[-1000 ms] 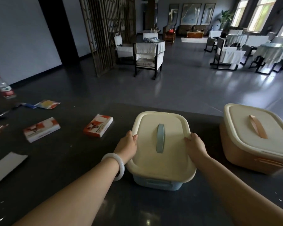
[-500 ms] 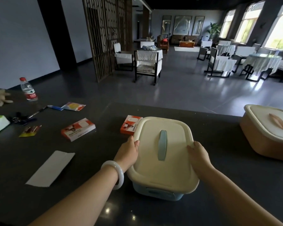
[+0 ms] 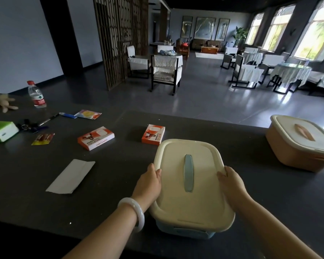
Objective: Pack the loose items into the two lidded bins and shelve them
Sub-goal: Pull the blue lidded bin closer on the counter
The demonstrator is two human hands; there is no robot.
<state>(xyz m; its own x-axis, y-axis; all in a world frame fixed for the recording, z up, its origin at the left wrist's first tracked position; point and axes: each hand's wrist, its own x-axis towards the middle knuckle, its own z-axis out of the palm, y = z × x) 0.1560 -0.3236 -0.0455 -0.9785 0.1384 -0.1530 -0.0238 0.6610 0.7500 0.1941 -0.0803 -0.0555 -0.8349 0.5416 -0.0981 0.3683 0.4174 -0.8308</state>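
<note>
A blue bin with a cream lid (image 3: 190,200) and blue handle stands on the dark table (image 3: 110,184) in front of me. My left hand (image 3: 148,184) grips the lid's left edge and my right hand (image 3: 230,186) grips its right edge. An orange bin (image 3: 295,146) with its lid on stands at the far right. Loose items lie to the left: two orange boxes (image 3: 95,138) (image 3: 153,134), a folded white paper (image 3: 71,176), a small snack packet (image 3: 43,138), a green tissue pack (image 3: 0,130), keys (image 3: 27,125), a pen (image 3: 48,119) and a colourful sachet (image 3: 88,114).
A water bottle (image 3: 36,95) and a small plush toy (image 3: 4,103) sit at the table's far left. Beyond the table is a dark floor with chairs (image 3: 166,71), a wooden lattice screen (image 3: 120,38) and covered tables by the windows.
The view has swung left and the blue bin has slid left, towards the near orange box. Both hands keep their hold on the lid's sides.
</note>
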